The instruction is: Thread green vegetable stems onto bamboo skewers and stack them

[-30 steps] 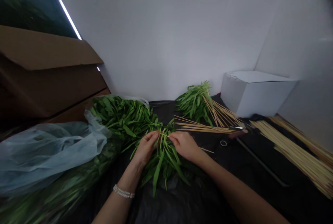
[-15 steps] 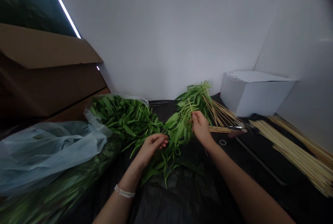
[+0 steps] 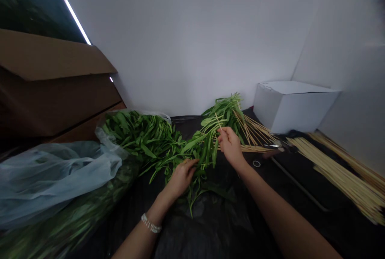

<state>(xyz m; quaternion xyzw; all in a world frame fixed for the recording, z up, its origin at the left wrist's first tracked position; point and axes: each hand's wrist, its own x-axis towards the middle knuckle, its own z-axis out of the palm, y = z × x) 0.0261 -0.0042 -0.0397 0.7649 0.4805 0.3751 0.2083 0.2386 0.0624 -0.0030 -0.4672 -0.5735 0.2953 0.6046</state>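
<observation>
My right hand (image 3: 231, 147) pinches a thin bamboo skewer (image 3: 217, 119), whose tip pokes up past the fingers. Long-leaved greens (image 3: 207, 146) resembling water spinach are threaded on it and hang down to the left. My left hand (image 3: 182, 177), with a beaded bracelet at the wrist, is in among the hanging leaves. Its fingers are curled on the greens, their tips partly hidden. Behind the right hand lies a pile of skewered greens (image 3: 230, 108), bare skewer ends (image 3: 255, 128) fanning to the right. Loose greens (image 3: 144, 134) spill from a clear plastic bag on the left.
A cardboard box (image 3: 54, 90) stands at far left, with a pale plastic bag (image 3: 60, 175) in front. At right are a white box (image 3: 300, 104), bundles of bare sticks (image 3: 339, 175), scissors (image 3: 272, 152) and a dark flat case (image 3: 309, 179). Black plastic sheeting (image 3: 210, 231) covers the surface.
My left hand has moved slightly right, farther into the leaves, and turned more back-up. My right hand has shifted a little left with the skewer, whose shaft shows more clearly now.
</observation>
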